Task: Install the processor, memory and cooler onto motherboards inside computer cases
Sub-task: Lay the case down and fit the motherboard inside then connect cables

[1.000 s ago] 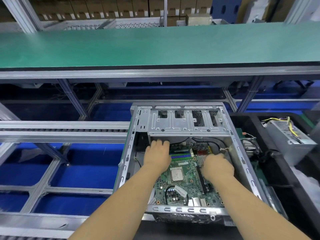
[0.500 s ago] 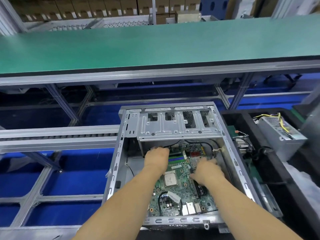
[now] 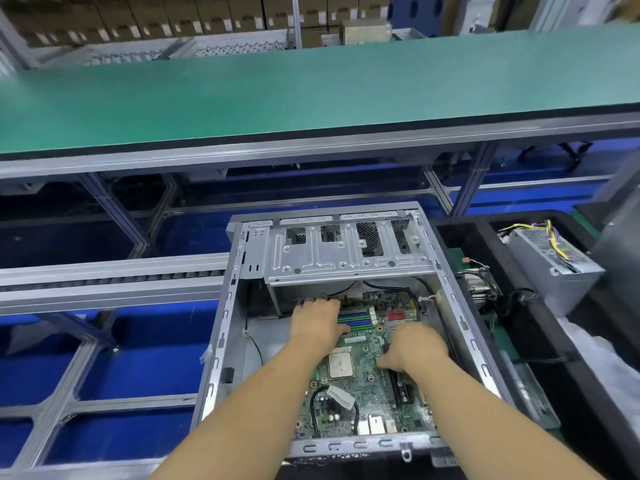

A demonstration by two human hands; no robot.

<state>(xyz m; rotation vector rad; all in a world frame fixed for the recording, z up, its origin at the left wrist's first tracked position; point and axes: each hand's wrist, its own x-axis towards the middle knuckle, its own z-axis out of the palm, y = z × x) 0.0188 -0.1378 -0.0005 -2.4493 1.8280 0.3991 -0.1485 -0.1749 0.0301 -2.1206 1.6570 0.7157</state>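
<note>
1. Your left hand (image 3: 317,323) lies palm down inside the open computer case (image 3: 221,341), at the far left edge of the motherboard (image 3: 374,403). Fingers reach forward under the metal drive cage (image 3: 346,258); fingertips partly hidden, so I can't tell whether they hold anything.
2. Your right hand (image 3: 417,346) lies palm down on the right part of the motherboard, fingers curled downward at the board. Grip is hidden under the hand; can't tell if it has hold of anything.
3. The memory slots (image 3: 356,318), blue and green, sit between your two hands, just right of your left hand.
4. The processor (image 3: 341,365) is seated in its socket, near side of your left hand, left of your right hand, touching neither.
5. A black cable (image 3: 313,407) loops over the near-left corner of the board, beside your left forearm.
6. Right of your right hand, outside the case, a black tray (image 3: 540,341) holds a cooler (image 3: 479,287) with metal fins and a grey power supply (image 3: 550,261) with yellow wires.
7. Beyond both hands, a green worktop (image 3: 311,84) runs across; cardboard boxes (image 3: 180,15) stacked behind it.
</note>
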